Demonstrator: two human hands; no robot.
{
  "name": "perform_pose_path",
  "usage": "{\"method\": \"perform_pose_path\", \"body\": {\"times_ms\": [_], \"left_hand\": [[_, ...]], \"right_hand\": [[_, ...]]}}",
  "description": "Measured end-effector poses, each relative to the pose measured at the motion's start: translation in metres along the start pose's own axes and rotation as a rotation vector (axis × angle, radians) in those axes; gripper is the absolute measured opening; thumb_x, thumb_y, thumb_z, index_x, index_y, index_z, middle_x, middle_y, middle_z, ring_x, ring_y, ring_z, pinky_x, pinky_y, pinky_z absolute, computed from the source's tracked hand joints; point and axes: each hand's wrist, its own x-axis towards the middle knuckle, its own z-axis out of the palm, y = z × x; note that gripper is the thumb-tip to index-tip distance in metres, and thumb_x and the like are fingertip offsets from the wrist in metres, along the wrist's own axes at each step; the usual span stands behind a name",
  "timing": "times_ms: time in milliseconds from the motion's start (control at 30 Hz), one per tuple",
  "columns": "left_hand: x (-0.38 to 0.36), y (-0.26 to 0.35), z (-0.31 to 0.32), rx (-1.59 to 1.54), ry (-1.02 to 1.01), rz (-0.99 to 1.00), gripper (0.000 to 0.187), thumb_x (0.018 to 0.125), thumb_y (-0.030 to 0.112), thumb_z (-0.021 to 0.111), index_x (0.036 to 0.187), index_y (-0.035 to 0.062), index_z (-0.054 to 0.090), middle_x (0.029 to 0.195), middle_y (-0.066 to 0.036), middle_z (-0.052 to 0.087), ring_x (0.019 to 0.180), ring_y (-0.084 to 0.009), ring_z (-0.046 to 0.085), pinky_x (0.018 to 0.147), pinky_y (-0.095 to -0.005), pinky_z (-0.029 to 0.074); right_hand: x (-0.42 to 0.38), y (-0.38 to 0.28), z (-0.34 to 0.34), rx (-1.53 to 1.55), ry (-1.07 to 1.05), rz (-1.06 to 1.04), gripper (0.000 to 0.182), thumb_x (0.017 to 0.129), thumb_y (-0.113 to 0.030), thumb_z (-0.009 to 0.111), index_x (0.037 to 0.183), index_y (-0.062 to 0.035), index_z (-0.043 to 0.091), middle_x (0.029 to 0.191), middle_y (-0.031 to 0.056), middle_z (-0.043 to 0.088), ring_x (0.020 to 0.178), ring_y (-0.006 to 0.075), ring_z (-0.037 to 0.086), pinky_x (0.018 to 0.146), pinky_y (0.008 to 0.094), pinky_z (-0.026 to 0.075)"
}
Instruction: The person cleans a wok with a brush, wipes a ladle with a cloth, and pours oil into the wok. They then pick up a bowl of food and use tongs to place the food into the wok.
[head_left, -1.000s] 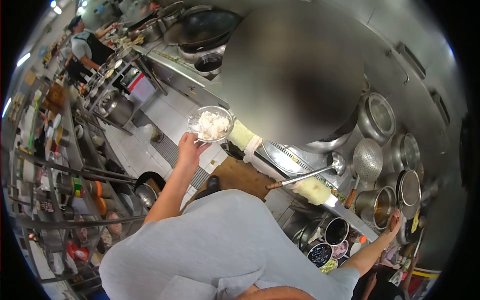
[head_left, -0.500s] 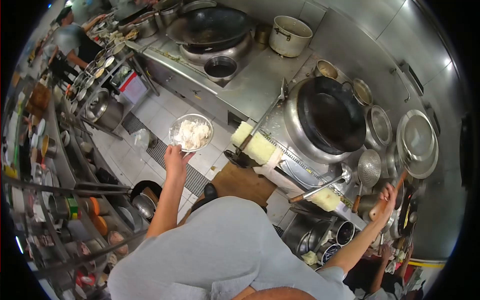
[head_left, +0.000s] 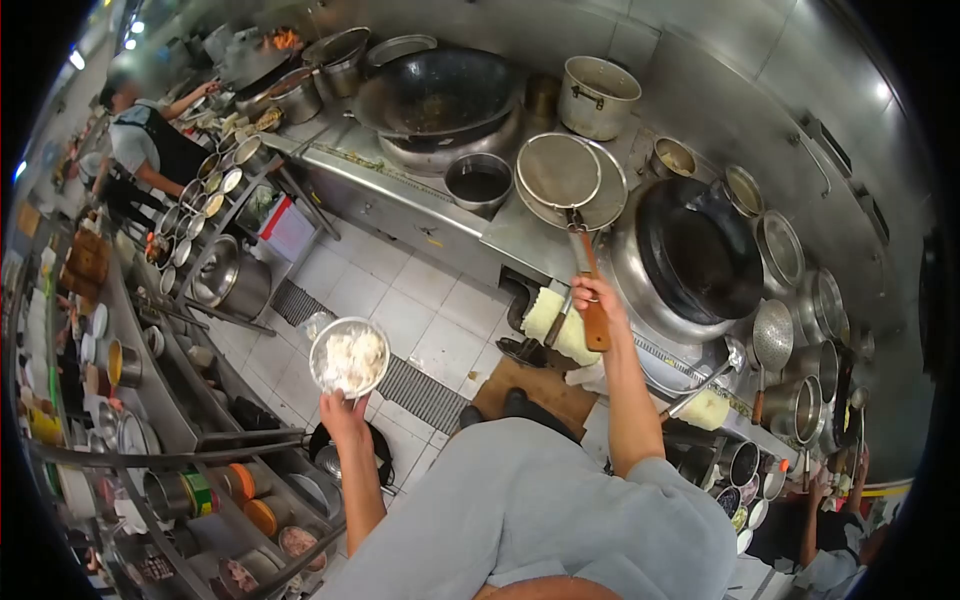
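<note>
Head view: strainer [head_left: 560, 172] handle in right hand [head_left: 596, 300].

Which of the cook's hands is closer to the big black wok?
Right. The right hand grips the wire strainer's handle just left of the black wok. The left hand holds up a bowl of white food over the floor, far from it.
</note>
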Motion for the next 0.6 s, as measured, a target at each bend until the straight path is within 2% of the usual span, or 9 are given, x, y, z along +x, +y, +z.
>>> {"method": "perform_pose_path", "body": {"times_ms": [33, 233, 433, 467, 567, 600], "left_hand": [[0.001, 0.0, -0.01, 0.007, 0.036, 0.018, 0.023, 0.09, 0.007, 0.047, 0.111, -0.0008, 0.048, 0.118, -0.019, 0.055, 0.108, -0.0335, 0.059, 0.085, -0.0493, 0.055], [-0.009, 0.011, -0.032, 0.036, 0.202, 0.086, 0.021, 0.09, 0.007, 0.046, 0.11, 0.0, 0.048, 0.114, -0.019, 0.058, 0.099, -0.0325, 0.063, 0.078, -0.0469, 0.058], [-0.002, 0.027, -0.003, 0.086, 0.263, 0.082, 0.027, 0.088, 0.009, 0.047, 0.113, 0.0006, 0.048, 0.118, -0.018, 0.056, 0.105, -0.0323, 0.061, 0.077, -0.046, 0.058], [0.005, 0.028, 0.002, 0.082, 0.248, 0.066, 0.033, 0.088, 0.011, 0.047, 0.12, 0.001, 0.048, 0.123, -0.017, 0.055, 0.107, -0.0326, 0.06, 0.08, -0.0463, 0.057], [0.026, 0.029, 0.017, 0.026, 0.185, 0.054, 0.038, 0.09, 0.013, 0.046, 0.126, 0.0016, 0.046, 0.124, -0.016, 0.054, 0.108, -0.0329, 0.06, 0.083, -0.0462, 0.056], [0.027, 0.032, 0.03, 0.043, 0.189, 0.053, 0.041, 0.088, 0.015, 0.048, 0.127, 0.0011, 0.047, 0.13, -0.015, 0.051, 0.119, -0.0319, 0.053, 0.097, -0.0491, 0.048]], "right_hand": [[0.019, 0.009, 0.007, -0.021, 0.024, -0.021, 0.014, 0.088, -0.003, 0.057, 0.098, -0.0006, 0.048, 0.08, 0.0066, 0.054, 0.059, 0.0114, 0.05, 0.048, 0.0268, 0.043], [0.091, 0.055, 0.01, 0.006, 0.081, -0.123, 0.022, 0.088, -0.004, 0.057, 0.106, -0.0053, 0.043, 0.087, 0.008, 0.053, 0.062, 0.0132, 0.05, 0.049, 0.0293, 0.044], [0.131, 0.037, 0.018, 0.018, 0.129, -0.185, 0.03, 0.087, -0.004, 0.057, 0.112, -0.0083, 0.041, 0.09, 0.008, 0.052, 0.062, 0.014, 0.05, 0.048, 0.0295, 0.044], [0.133, 0.031, 0.024, 0.003, 0.128, -0.168, 0.034, 0.086, -0.004, 0.057, 0.115, -0.009, 0.04, 0.092, 0.0079, 0.051, 0.062, 0.0134, 0.05, 0.048, 0.0283, 0.045], [0.137, 0.02, 0.044, -0.068, 0.193, -0.157, 0.036, 0.087, -0.005, 0.058, 0.117, -0.01, 0.04, 0.092, 0.0072, 0.052, 0.061, 0.0131, 0.05, 0.048, 0.0276, 0.045], [0.142, 0.022, 0.04, -0.062, 0.195, -0.158, 0.036, 0.087, -0.006, 0.059, 0.117, -0.01, 0.04, 0.092, 0.0071, 0.052, 0.061, 0.0131, 0.05, 0.048, 0.0277, 0.046]]}}
